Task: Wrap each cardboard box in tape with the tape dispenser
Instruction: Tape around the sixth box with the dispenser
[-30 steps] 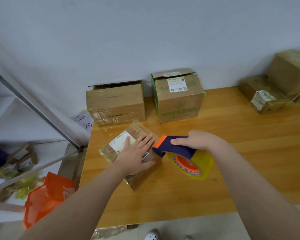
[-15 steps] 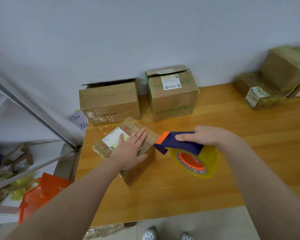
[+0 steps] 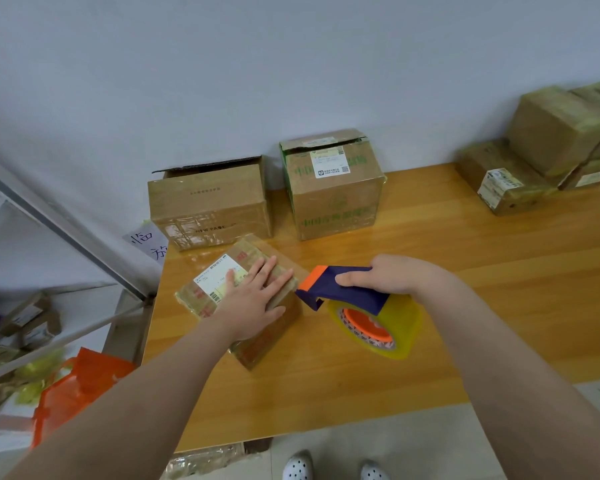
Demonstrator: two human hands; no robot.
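On the wooden table (image 3: pixel 465 289), left hand (image 3: pixel 253 303) lies spread on the taped box (image 3: pixel 274 327); right hand (image 3: pixel 392 275) grip clasps tape dispenser (image 3: pixel 361 306).

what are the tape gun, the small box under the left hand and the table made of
Navy and orange tape dispenser: apparently matte plastic, uniform colour. Small brown box: cardboard under glossy clear tape, judging by its sheen. Orange-brown table: wood or wood-look laminate, grain lines, glossy reflections.

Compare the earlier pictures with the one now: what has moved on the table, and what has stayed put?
The right hand has drawn the tape dispenser rightward, away from the small box, leaving a gap. Nothing was taken up or released. The left hand still presses flat on that box, and the two boxes by the wall stayed put.
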